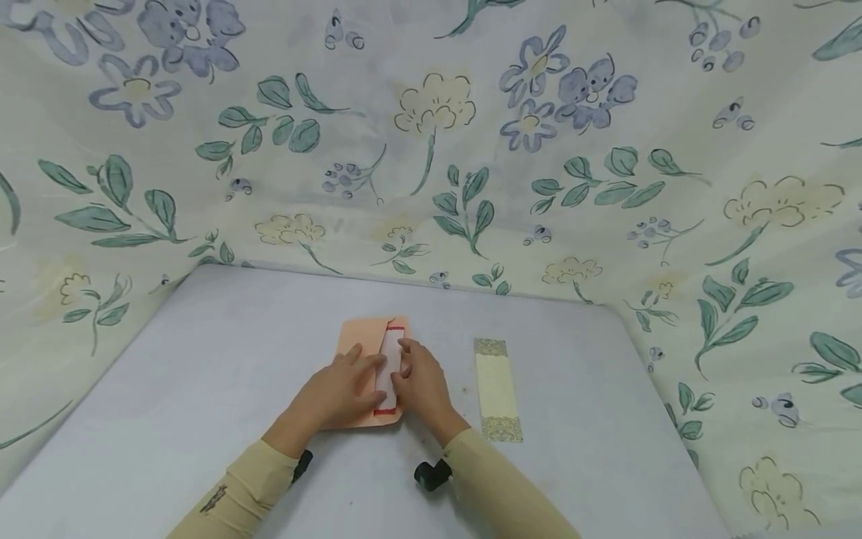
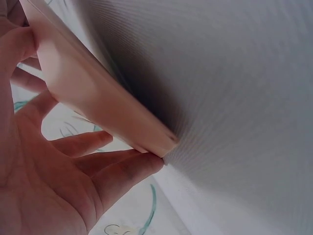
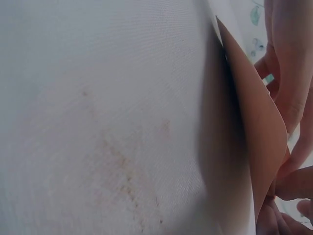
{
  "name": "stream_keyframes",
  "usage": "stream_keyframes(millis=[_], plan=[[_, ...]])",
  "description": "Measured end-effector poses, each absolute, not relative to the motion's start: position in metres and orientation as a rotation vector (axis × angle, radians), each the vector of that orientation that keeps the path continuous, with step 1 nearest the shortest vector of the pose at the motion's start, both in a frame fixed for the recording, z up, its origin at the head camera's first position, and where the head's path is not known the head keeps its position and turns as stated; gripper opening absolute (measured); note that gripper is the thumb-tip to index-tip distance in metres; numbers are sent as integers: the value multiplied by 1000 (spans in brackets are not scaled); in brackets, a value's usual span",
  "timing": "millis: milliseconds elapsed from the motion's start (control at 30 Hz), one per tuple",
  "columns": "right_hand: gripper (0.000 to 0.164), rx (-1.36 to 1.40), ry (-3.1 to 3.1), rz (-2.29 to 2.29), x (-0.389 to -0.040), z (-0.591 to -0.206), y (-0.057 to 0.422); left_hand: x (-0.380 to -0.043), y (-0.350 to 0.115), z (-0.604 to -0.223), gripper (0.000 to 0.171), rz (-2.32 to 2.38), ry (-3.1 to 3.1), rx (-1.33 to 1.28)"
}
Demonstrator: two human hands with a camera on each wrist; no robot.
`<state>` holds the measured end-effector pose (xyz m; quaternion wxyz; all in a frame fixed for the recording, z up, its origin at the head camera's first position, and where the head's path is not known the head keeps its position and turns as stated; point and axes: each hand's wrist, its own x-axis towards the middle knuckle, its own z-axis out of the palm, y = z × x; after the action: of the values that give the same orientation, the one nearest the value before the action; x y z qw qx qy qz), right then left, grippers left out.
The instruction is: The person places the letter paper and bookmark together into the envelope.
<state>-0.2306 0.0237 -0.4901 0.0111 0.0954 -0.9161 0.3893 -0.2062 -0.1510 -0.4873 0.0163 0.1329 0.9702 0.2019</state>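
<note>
A peach-coloured paper (image 1: 357,335), folded over at the left, lies on the white table in the head view. Along its right side runs a white strip (image 1: 393,343) with a red band at each end. My left hand (image 1: 333,393) rests on the paper with spread fingers, the fingertips touching the strip. From the right, my right hand (image 1: 427,382) pinches the paper's right edge beside the strip with curled fingers and thumb. In the right wrist view the peach paper (image 3: 259,122) bows up off the table. The left wrist view shows straight fingers (image 2: 124,174) against the paper's edge.
Right of the hands lies a cream strip (image 1: 497,385) with speckled gold ends. The white table (image 1: 222,359) meets a floral cloth (image 1: 431,150) at the back and sides. Black wrist devices (image 1: 433,475) sit under the forearms.
</note>
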Motion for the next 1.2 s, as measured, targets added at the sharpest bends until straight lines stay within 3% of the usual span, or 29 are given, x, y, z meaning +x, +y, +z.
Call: stream_keyframes(millis=[1200], plan=[[49,405,-2767,1529,-237,-503,17,-203,-152,-482,61,634,3018,435]])
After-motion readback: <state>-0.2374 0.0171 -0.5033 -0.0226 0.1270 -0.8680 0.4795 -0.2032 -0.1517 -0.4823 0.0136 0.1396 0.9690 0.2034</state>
